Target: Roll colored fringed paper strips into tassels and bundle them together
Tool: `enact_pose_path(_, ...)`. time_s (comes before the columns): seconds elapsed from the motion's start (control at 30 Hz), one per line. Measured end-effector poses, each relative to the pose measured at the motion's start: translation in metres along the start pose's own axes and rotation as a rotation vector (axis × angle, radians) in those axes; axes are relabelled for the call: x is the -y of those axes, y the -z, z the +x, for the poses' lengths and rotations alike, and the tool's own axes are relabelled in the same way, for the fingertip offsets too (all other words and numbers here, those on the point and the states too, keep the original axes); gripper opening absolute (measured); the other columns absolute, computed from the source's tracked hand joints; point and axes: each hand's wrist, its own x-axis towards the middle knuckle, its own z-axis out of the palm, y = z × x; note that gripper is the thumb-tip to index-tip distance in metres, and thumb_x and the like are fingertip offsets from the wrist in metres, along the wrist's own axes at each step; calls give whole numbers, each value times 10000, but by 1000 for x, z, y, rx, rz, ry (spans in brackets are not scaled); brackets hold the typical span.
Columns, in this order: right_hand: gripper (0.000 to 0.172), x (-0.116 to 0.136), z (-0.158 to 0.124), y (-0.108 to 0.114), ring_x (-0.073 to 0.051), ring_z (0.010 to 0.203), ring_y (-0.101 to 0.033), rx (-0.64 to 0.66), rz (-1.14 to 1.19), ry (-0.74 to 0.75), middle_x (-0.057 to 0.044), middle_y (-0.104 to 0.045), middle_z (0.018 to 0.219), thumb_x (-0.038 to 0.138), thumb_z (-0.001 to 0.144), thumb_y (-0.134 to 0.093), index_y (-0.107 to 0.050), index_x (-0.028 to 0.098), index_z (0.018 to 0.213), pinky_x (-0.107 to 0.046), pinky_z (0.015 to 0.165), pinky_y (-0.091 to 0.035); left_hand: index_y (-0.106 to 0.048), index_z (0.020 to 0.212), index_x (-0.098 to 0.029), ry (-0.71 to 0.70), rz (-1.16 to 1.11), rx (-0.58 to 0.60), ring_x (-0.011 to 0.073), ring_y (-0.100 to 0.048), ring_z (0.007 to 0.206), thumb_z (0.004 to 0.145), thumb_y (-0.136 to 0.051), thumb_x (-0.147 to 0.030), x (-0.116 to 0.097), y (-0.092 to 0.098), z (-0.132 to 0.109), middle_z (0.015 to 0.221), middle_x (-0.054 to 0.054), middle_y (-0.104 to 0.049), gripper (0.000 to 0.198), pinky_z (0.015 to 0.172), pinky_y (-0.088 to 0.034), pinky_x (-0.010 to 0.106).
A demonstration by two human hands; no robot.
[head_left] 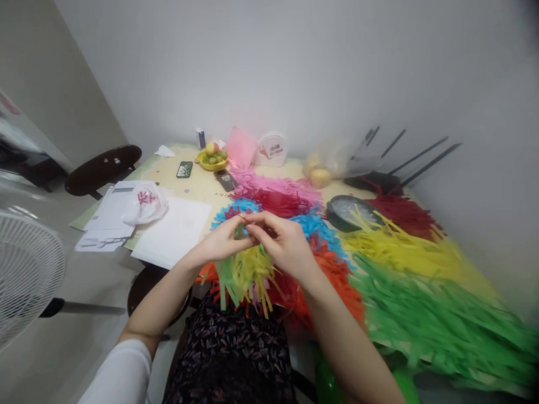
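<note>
Both of my hands meet above the near edge of the table. My left hand [225, 240] is closed, its thumb and fingers pinched near the top of a tissue-paper tassel [249, 272]. From the other side, my right hand [281, 242] pinches at the same spot, its fingertips nearly touching the left ones. A thin dark red bit shows between the fingertips, too small to make out clearly. Yellow and light green strips of the tassel hang down below the hands. Behind them lie blue fringed paper [318, 227] and orange-red fringed paper [332, 269].
Green fringe [438, 320], yellow fringe [391, 249] and pink fringe [273, 188] spread over the table. A dark round bowl [351, 213] stands right, a fruit basket [213, 163] at the back. White paper [174, 230] and a plastic bag [145, 203] lie left, near a fan [27, 275].
</note>
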Motion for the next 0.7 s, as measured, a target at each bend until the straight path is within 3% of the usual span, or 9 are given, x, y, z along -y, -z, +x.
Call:
enact_pose_path(0.13, 148, 4, 4, -4, -165, 694, -662, 48, -42, 22, -25, -729, 788, 247, 925, -546, -680, 201, 966, -260, 673, -485, -643, 1017, -167, -13, 18, 22, 213, -621, 895, 794, -680, -299, 0, 1, -6, 944, 60, -672, 262, 797, -510, 323)
enact_pose_path(0.3, 160, 6, 7, -5, -153, 733, -670, 178, -62, 102, -26, -745, 858, 184, 928, -531, -676, 197, 994, -242, 687, -476, -640, 973, -166, 39, -54, 77, 154, -610, 724, 837, -606, -283, 2, 4, -11, 816, 23, -662, 183, 666, -501, 263)
enact_pose_path(0.37, 156, 6, 7, -2, -160, 718, -667, 161, -123, 121, -35, -740, 844, 197, 936, -522, -672, 195, 979, -248, 681, -480, -648, 966, -166, 66, -95, 132, 154, -619, 704, 854, -597, -324, 5, 11, -13, 829, 31, -675, 200, 648, -505, 265)
enact_pose_path(0.43, 168, 5, 8, 1, -187, 763, -675, 82, -264, 148, -63, -740, 873, 219, 949, -506, -671, 194, 972, -275, 720, -489, -672, 981, -173, 47, -92, 130, 183, -656, 835, 889, -555, -349, 8, 20, -16, 949, 62, -705, 231, 757, -528, 299)
enact_pose_path(0.47, 182, 4, 8, 2, -207, 806, -679, 40, -352, 163, -82, -739, 901, 228, 956, -495, -673, 191, 973, -294, 750, -490, -684, 986, -177, 33, -55, 72, 197, -658, 916, 912, -523, -349, 8, 24, -18, 1008, 74, -711, 248, 831, -523, 322)
enact_pose_path(0.53, 210, 4, 9, 3, -241, 876, -680, -9, -497, 188, -114, -736, 948, 235, 967, -472, -675, 184, 981, -324, 788, -488, -698, 1008, -183, 2, 80, -163, 214, -638, 1031, 941, -488, -343, 6, 28, -21, 1078, 87, -711, 272, 937, -489, 360)
enact_pose_path(0.6, 213, 5, 11, 0, -246, 884, -680, 7, -523, 203, -115, -736, 957, 229, 970, -463, -671, 184, 992, -326, 785, -489, -694, 1055, -187, -52, 185, -371, 221, -627, 1072, 918, -556, -351, 0, 26, -25, 1107, 92, -709, 254, 975, -469, 375)
enact_pose_path(0.7, 178, 9, 12, -6, -210, 816, -682, 25, -384, 188, -79, -738, 919, 211, 957, -483, -659, 196, 979, -293, 743, -494, -714, 999, -188, -110, 144, -411, 217, -651, 1011, 829, -695, -338, -8, 16, -26, 1038, 82, -730, 228, 936, -486, 345)
